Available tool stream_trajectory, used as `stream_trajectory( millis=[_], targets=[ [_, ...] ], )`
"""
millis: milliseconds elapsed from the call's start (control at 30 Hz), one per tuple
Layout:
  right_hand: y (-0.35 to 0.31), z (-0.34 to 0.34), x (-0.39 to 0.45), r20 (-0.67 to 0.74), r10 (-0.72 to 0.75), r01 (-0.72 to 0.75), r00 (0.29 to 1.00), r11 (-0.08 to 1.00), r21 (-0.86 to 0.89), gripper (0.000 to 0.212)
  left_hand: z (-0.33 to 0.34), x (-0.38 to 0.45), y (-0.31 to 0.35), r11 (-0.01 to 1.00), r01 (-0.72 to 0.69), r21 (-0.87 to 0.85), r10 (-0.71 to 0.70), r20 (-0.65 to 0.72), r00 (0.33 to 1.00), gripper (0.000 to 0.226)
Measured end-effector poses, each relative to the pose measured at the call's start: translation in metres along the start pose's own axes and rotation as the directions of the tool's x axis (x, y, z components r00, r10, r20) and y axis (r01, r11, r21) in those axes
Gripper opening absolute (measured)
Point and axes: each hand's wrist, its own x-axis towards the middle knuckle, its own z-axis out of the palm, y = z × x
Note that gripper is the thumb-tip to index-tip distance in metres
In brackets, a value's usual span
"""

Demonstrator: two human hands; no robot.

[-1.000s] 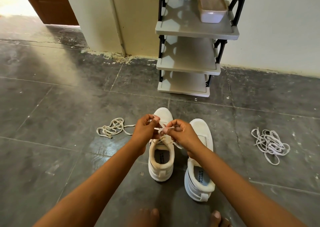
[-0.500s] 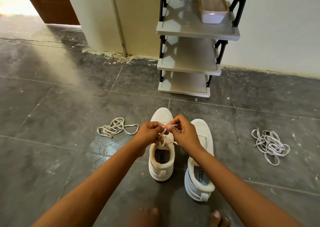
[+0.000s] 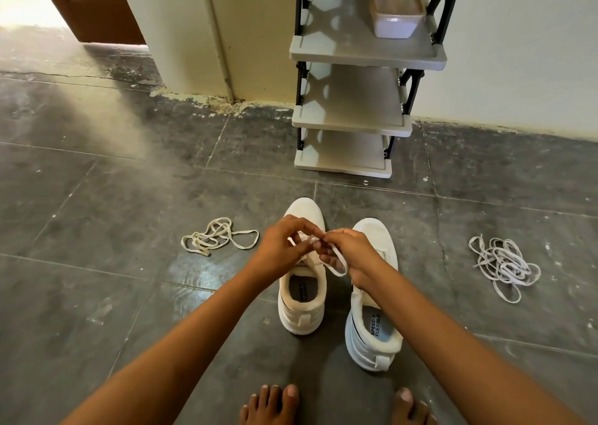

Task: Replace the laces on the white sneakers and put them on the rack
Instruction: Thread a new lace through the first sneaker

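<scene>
Two white sneakers stand side by side on the dark floor, toes toward the rack: the left sneaker [image 3: 302, 298] and the right sneaker [image 3: 372, 327]. Over the left sneaker's tongue, my left hand [image 3: 284, 246] and my right hand [image 3: 351, 249] each pinch a strand of its cream lace [image 3: 338, 267]; a loop hangs below my right hand. A loose cream lace [image 3: 215, 237] lies on the floor to the left. A tangle of white laces [image 3: 504, 264] lies to the right. The grey shoe rack [image 3: 356, 113] stands against the wall beyond the sneakers.
A pale plastic tub [image 3: 396, 11] sits on the rack's upper shelf; the two lower shelves hold nothing. My bare toes [image 3: 275, 402] show at the bottom edge. A brown door [image 3: 94, 7] stands open at the top left.
My hands drew closer together over the left sneaker, and the lace now hangs in a loop under my right hand. The view shifted slightly downward.
</scene>
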Motion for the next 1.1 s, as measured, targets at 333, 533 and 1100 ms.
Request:
stream_trajectory(
  millis=[333,533,1100],
  targets=[
    [0.004,-0.017,0.015,-0.163,-0.050,0.063,0.985,0.995,0.074,0.009,-0.018,0.009,-0.023,0.939,0.265,-0.220,-0.322,-0.285,0.903,0.022],
    [-0.002,-0.029,0.017,-0.206,-0.061,0.148,0.977,0.886,0.439,0.009,-0.042,0.005,-0.054,0.824,0.444,-0.353,-0.561,-0.393,0.728,0.024],
    [0.030,-0.028,0.022,0.168,-0.519,0.324,0.838,0.226,-0.919,0.041,-0.028,-0.004,-0.053,0.895,0.322,0.309,-0.251,-0.249,0.935,0.020]
  ],
)
